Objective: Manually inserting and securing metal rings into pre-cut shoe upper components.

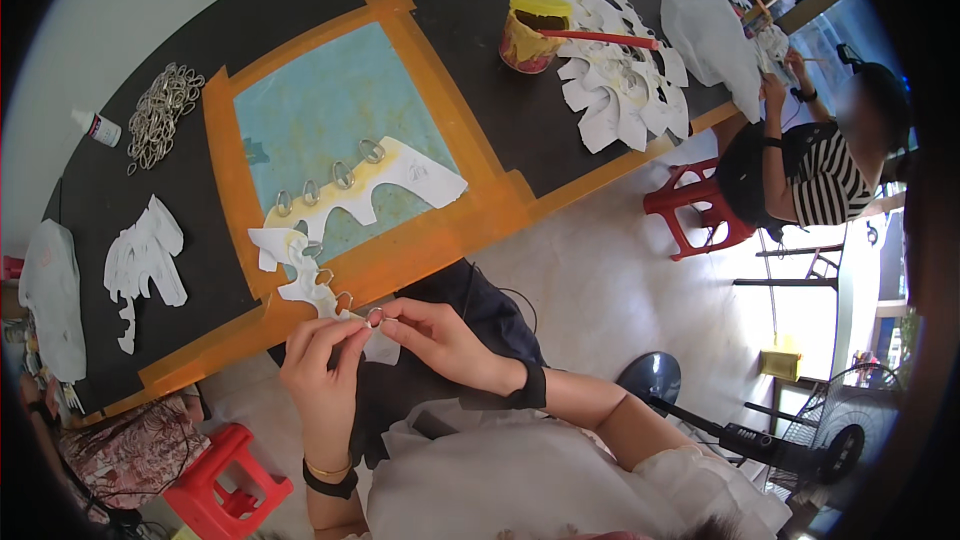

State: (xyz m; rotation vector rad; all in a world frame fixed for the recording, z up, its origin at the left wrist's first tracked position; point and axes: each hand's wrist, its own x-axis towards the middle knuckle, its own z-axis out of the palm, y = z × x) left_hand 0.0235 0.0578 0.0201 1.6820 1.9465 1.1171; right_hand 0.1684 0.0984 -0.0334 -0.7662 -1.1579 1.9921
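Note:
My left hand and my right hand meet at the table's front edge, fingers closed in a pinch. Between their fingertips is an oval metal ring, at the end of a white scalloped strip that hangs over the edge. The fingers partly hide how ring and strip meet. More metal rings sit along that strip. Beyond it, a second white scalloped piece, yellowed along its upper edge, lies on a blue-green mat with several rings standing along that edge.
Orange tape frames the mat on the black table. A yellow pot with a red-handled tool stands beside stacked white pieces. Metal rings lie heaped at left, near a white bottle. Another person sits at the far right.

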